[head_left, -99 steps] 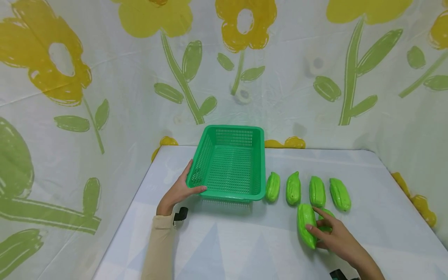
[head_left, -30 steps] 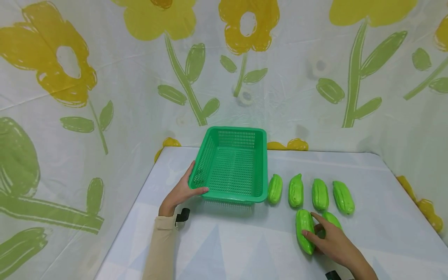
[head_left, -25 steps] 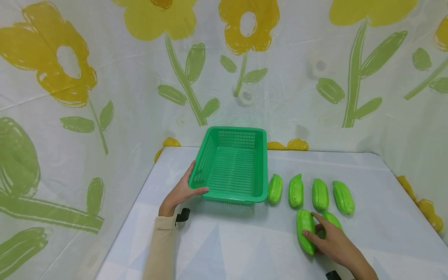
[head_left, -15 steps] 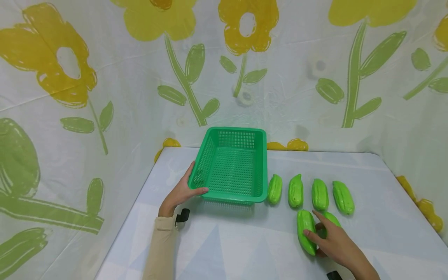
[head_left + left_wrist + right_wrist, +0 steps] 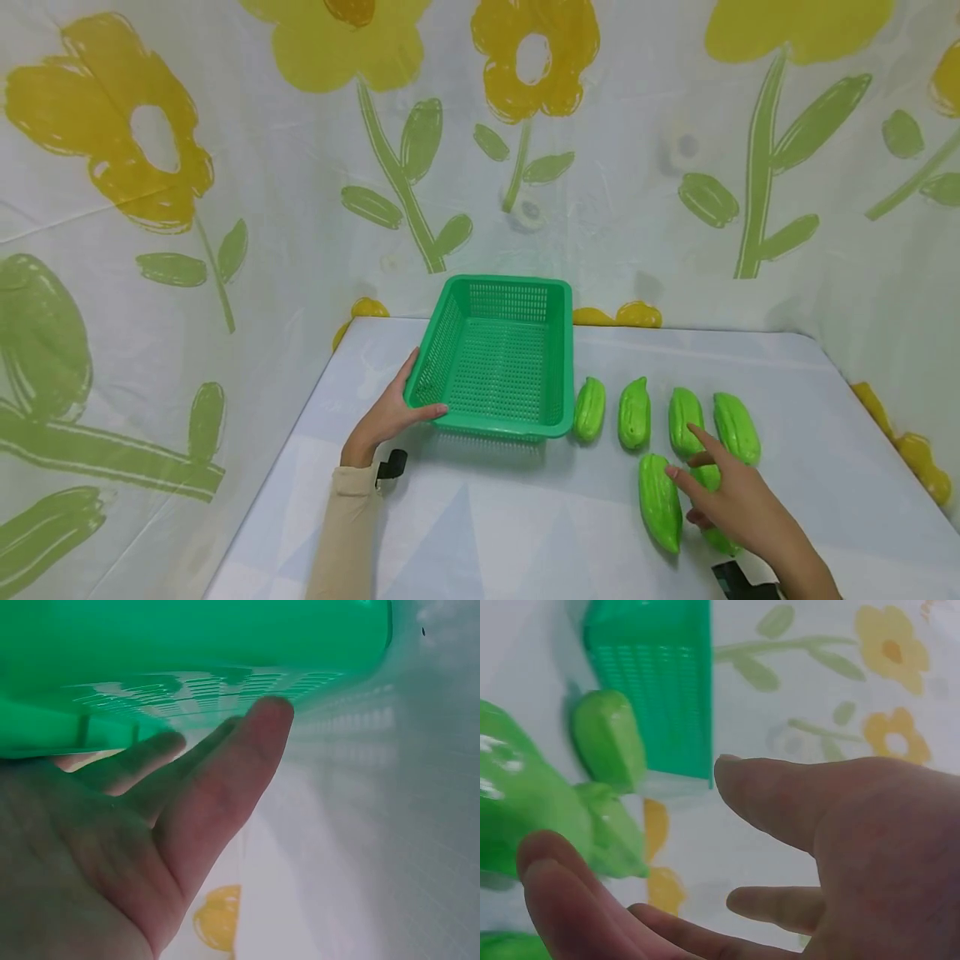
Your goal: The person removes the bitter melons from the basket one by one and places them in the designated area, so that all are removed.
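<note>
My left hand (image 5: pixel 386 418) holds the near left corner of a green plastic basket (image 5: pixel 566 358), its thumb on the rim. In the left wrist view, the fingers of that hand (image 5: pixel 202 802) lie under the rim beside the slotted wall. My right hand (image 5: pixel 738 500) hovers with spread fingers and holds nothing. Just left of it lies a bright green ribbed gourd (image 5: pixel 660 504), apart from the thumb. Another gourd (image 5: pixel 722 543) is partly hidden beneath the hand. In the right wrist view, a large gourd (image 5: pixel 525 802) shows beyond the fingertips.
Behind the front pair stands a row of several similar gourds, from the one (image 5: pixel 589 410) beside the basket to the rightmost one (image 5: pixel 737 427). All lie on a pale patterned table (image 5: pixel 480 533). A flower-printed curtain (image 5: pixel 615 225) closes off the back and sides.
My right hand has let go of the front left gourd and shifted up and right, over the gourd beside it. The left hand and basket stay where they were.
</note>
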